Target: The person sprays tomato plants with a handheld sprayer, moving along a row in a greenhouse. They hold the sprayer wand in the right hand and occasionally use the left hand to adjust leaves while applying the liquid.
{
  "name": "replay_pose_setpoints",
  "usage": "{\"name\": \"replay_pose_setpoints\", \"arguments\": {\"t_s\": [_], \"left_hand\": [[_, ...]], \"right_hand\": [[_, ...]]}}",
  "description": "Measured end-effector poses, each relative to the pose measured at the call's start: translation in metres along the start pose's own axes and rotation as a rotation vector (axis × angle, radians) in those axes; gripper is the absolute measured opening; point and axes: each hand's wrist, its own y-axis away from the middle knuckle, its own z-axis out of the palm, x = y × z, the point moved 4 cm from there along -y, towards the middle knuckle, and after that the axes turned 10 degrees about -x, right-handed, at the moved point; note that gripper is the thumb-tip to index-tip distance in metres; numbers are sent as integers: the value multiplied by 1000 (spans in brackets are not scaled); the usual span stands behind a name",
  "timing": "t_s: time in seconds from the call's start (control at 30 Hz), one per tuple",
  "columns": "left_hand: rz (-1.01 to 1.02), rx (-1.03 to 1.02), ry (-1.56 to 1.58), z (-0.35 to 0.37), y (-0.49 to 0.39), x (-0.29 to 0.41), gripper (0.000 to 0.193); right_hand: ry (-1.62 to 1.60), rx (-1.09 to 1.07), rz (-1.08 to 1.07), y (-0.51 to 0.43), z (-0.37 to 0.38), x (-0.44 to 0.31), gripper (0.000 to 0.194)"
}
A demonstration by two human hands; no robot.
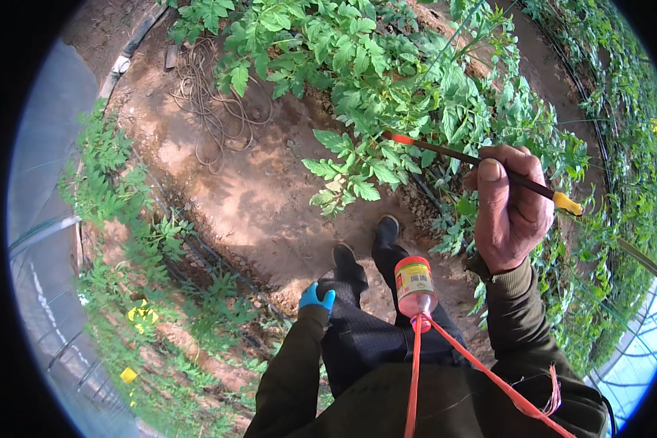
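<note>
My right hand [508,202], bare, grips a thin dark stick [454,152] that looks like a brush, between thumb and fingers. Its orange-red end points left among the leaves of a tomato plant [375,164]; the other end is yellow. My left hand [315,297], in a blue glove, is low by my left knee, thumb apart from the fingers, with nothing seen in it. Before my legs hangs a clear plastic bottle [418,300] with a label and a red end, tied by a red plastic cord [473,358]. Some pinkish content shows inside.
Leafy tomato rows grow ahead, at the right [618,164] and at the left [109,191]. A coiled rope or thin hose [211,104] lies on the bare soil path [241,202]. A pipe [137,41] and plastic sheeting [49,164] border the left side.
</note>
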Motion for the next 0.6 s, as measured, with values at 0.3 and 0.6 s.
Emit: {"name": "replay_pose_setpoints", "arguments": {"t_s": [0.3, 0.6], "left_hand": [[-216, 64, -364, -85, -73, 6, 99], [-222, 55, -619, -184, -157, -2, 47]], "right_hand": [[414, 212, -51, -87, 66, 18, 13], [583, 350, 112, -97, 115, 53, 13]]}}
